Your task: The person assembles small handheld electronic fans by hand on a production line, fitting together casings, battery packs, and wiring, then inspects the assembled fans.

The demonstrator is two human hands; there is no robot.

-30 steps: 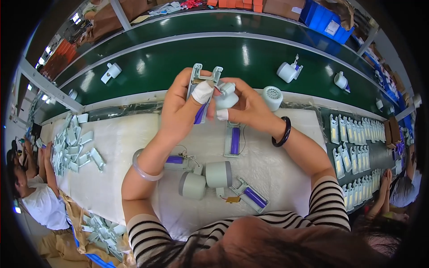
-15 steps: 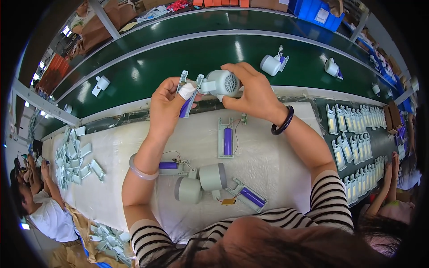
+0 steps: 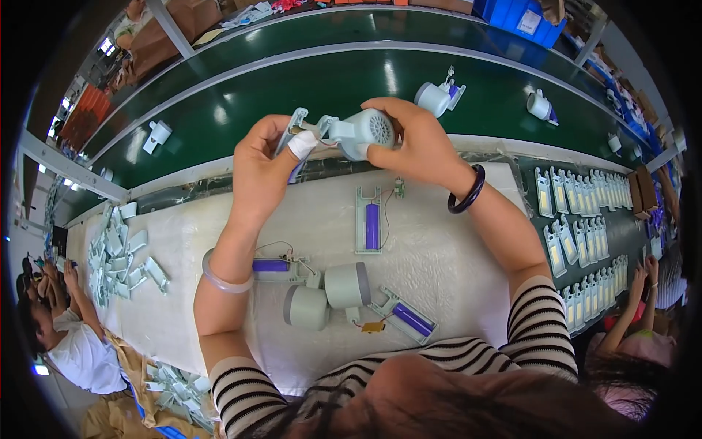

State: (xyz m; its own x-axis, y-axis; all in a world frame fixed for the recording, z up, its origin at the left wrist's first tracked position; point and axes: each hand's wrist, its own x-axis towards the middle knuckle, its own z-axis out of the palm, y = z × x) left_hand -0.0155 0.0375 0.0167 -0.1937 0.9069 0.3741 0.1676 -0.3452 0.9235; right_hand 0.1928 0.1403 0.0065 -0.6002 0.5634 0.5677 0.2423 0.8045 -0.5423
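My left hand [image 3: 256,172], its thumb wrapped in white tape, grips a pale green plastic handle shell [image 3: 295,121]. A strip of purple battery [image 3: 296,173] shows below that thumb. My right hand [image 3: 425,150] is closed around a round pale green housing [image 3: 357,133] with a slotted grille on its end. The two parts meet at a neck between my hands, over the far edge of the table; whether they are locked together I cannot tell. Nearer me lie two similar round housings [image 3: 344,285] [image 3: 306,307] and battery shells [image 3: 369,223] [image 3: 404,316] with thin wires.
Beyond the table runs a green conveyor belt [image 3: 292,88] carrying several part-built units [image 3: 433,99]. Loose pale shells [image 3: 117,252] are heaped on the left. Rows of shells [image 3: 578,194] stand at right. Other people work on both sides.
My left hand has shifted slightly left and turned the handle shell, so less of the battery shows. The housing has tilted a little in my right hand. Units on the belt have slid left.
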